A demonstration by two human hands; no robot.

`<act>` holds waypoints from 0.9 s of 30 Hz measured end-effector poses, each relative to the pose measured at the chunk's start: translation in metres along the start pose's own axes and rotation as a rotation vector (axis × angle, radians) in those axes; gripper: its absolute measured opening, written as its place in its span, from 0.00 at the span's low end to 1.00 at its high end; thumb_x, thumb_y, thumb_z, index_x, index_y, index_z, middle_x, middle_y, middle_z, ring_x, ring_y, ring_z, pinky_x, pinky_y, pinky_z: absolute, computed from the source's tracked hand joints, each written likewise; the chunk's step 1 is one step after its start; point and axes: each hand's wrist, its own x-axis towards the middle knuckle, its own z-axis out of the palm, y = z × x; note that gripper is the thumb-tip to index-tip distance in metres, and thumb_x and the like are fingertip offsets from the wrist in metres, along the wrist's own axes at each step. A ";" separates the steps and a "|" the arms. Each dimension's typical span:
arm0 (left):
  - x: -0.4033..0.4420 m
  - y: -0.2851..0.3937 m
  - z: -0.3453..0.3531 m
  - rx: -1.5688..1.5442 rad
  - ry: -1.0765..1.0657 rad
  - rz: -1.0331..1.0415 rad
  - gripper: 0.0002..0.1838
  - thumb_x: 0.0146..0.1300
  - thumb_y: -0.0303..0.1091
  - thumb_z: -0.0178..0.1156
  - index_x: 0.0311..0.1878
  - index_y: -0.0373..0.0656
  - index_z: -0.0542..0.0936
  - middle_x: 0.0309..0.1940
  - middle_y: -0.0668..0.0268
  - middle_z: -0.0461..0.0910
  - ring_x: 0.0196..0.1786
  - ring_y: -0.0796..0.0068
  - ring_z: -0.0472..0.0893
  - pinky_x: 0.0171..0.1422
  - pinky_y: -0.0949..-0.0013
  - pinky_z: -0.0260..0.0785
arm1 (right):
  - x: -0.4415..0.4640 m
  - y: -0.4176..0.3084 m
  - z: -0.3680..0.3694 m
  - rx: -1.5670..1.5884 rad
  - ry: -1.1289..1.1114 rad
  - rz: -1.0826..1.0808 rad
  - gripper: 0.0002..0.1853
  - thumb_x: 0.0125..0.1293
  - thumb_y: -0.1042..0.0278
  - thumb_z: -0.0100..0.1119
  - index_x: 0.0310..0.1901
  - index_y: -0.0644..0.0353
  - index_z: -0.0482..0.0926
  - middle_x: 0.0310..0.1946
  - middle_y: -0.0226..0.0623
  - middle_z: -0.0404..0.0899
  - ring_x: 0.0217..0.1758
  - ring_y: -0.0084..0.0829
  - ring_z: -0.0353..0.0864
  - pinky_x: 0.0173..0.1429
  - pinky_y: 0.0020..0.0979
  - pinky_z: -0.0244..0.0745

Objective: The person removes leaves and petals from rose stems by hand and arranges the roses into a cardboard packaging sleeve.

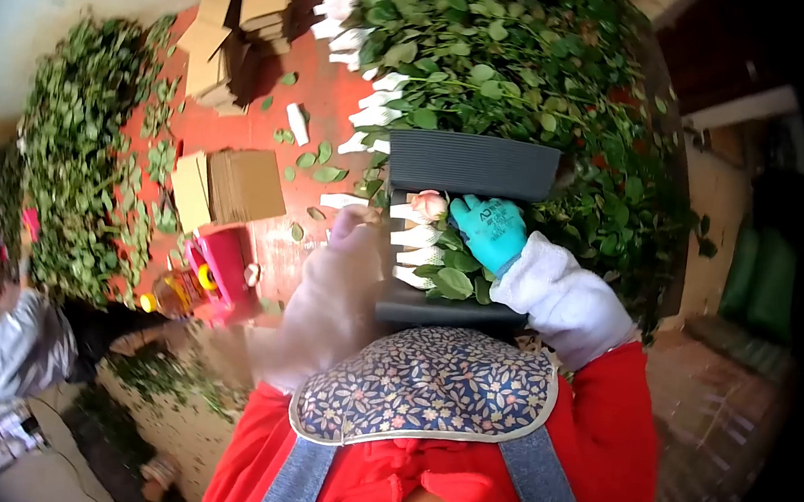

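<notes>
My right hand (pixel 492 233), in a teal work glove, is closed at the base of a pale pink rose (pixel 428 206). The rose's head points left, over a black ribbed holder (pixel 475 166). Below it in the holder lie several roses with heads in white net sleeves (pixel 418 256), their green leaves (pixel 456 281) to the right. My left hand (pixel 356 225) is smeared by motion at the holder's left side, close to a white net sleeve (pixel 341 201) on the table. Its fingers do not show clearly.
Leafy rose stems (pixel 511 57) with white-sleeved heads are heaped behind the holder. On the red table (pixel 325 96) lie cardboard pieces (pixel 247 186), a pink container (pixel 229 267) and a bottle (pixel 177 293). Another leafy pile (pixel 80 149) stands left, near another person (pixel 24 349).
</notes>
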 end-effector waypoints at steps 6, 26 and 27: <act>0.025 0.009 0.041 -0.870 0.016 -0.300 0.09 0.66 0.35 0.61 0.42 0.40 0.76 0.33 0.66 0.80 0.33 0.73 0.80 0.38 0.67 0.76 | 0.001 0.001 -0.003 -0.012 0.000 -0.063 0.13 0.58 0.68 0.54 0.46 0.55 0.74 0.41 0.37 0.77 0.36 0.41 0.82 0.37 0.45 0.76; 0.001 0.031 -0.016 0.058 -0.005 -0.004 0.11 0.67 0.39 0.59 0.39 0.39 0.79 0.25 0.60 0.79 0.32 0.69 0.80 0.38 0.65 0.71 | -0.014 0.015 -0.006 0.208 -0.164 -0.181 0.11 0.64 0.60 0.55 0.47 0.50 0.76 0.59 0.49 0.71 0.45 0.47 0.80 0.47 0.47 0.75; 0.002 0.023 -0.031 -0.091 0.015 -0.039 0.09 0.66 0.36 0.59 0.35 0.39 0.77 0.26 0.60 0.78 0.30 0.70 0.78 0.36 0.65 0.70 | -0.016 0.019 0.004 0.287 -0.082 -0.181 0.12 0.63 0.61 0.57 0.47 0.50 0.77 0.59 0.48 0.70 0.47 0.48 0.79 0.49 0.46 0.75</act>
